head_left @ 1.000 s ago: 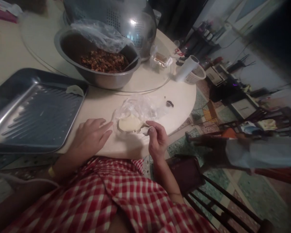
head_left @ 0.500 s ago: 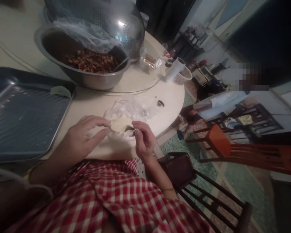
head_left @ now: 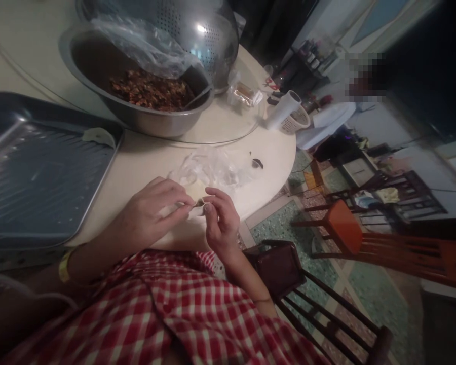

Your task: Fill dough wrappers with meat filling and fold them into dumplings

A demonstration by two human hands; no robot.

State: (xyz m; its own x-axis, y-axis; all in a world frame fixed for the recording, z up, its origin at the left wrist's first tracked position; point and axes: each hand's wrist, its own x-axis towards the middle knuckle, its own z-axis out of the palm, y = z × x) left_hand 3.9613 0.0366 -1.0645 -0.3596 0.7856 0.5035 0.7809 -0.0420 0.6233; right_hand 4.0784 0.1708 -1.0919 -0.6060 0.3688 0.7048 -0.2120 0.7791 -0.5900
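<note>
A small dumpling (head_left: pixel 199 204), its pale wrapper folded round dark filling, is held between my two hands over the table's near edge. My left hand (head_left: pixel 157 205) pinches its left side between thumb and fingertips. On the other side, the thumb and fingers of my right hand (head_left: pixel 223 223) close on the wrapper. Just behind them lie pale round wrappers (head_left: pixel 198 189), partly covered by my fingers, on a crumpled clear plastic bag (head_left: pixel 222 165). One folded dumpling (head_left: pixel 99 136) rests in the far right corner of the dark metal tray (head_left: pixel 41 203).
A steel bowl (head_left: pixel 155 124) of brown minced filling (head_left: pixel 148 91), with plastic film and a utensil handle, stands behind. Beyond it are a colander (head_left: pixel 213 45), a wrapped package (head_left: pixel 245 95) and a white basket (head_left: pixel 298 120). Chairs (head_left: pixel 279 266) stand right; a person (head_left: pixel 330 119) is farther back.
My left hand has moved right and now pinches the dumpling's edge. My right hand has shifted slightly left, folding the wrapper smaller. The person in the background has moved farther back.
</note>
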